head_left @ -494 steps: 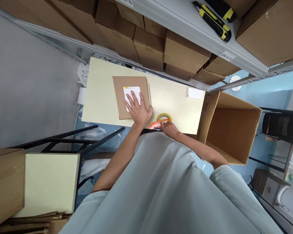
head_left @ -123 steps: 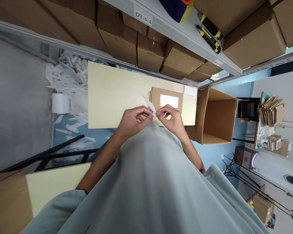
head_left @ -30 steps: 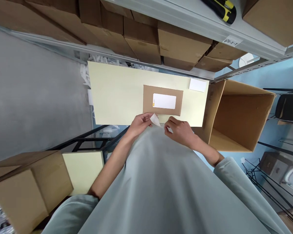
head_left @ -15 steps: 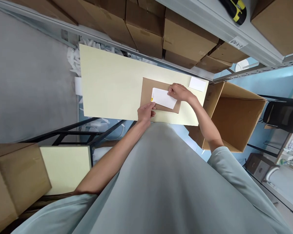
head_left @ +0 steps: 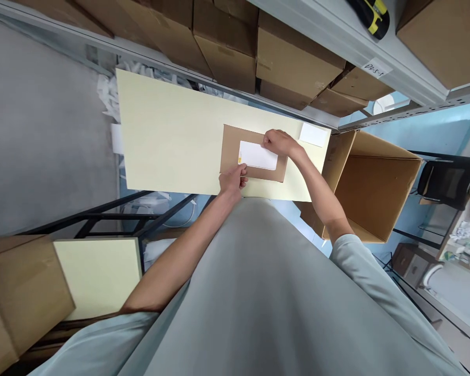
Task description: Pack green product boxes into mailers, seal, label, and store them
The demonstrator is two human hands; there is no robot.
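A flat brown cardboard parcel lies on the pale yellow table, right of its middle. A white label lies flat on top of the parcel. My left hand is at the parcel's near edge, fingers curled, thumb and fingertips on the label's near left corner. My right hand reaches over from the right and pinches the label's far right corner. Both forearms are bare, and my light grey shirt fills the lower picture.
A large open cardboard box stands right of the table. A small white pad lies on the table's far right corner. Shelves behind hold cartons and a yellow-black knife. Paper scraps litter the floor. A second small table stands lower left.
A second ago both hands were at the table's near edge peeling a white piece. They have since carried a label over the parcel, and it went from tilted to flat and square.
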